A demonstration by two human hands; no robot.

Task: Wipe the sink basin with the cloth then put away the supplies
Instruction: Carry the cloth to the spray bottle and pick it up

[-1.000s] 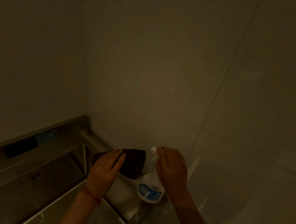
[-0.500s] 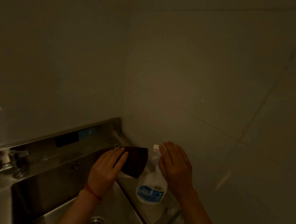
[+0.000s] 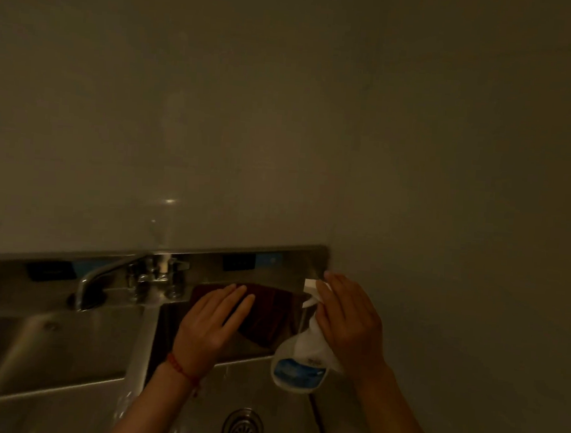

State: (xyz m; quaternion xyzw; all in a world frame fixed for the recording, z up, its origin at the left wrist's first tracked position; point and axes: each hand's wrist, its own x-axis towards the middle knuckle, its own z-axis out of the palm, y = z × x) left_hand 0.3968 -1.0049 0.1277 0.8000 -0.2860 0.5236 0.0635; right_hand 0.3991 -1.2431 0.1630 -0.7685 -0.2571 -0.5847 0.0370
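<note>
While my left hand (image 3: pixel 210 326) lies on the dark cloth (image 3: pixel 267 313) with fingers straight and together, my right hand (image 3: pixel 346 322) curls around the spray bottle (image 3: pixel 301 362) neck at 3 o'clock of the cloth. Both hang over the basin (image 3: pixel 264 401), drain (image 3: pixel 243 428) at 6 o'clock. To wipe well, I should press flat and sweep toward the drain.

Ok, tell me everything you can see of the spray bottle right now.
The spray bottle looks like white plastic with a blue label low on its body and a white trigger head on top. It is held above the right side of the sink basin, roughly upright with its base tilted toward the camera. The right hand grips its neck and covers that side. The dim light hides any print on the label.
</note>
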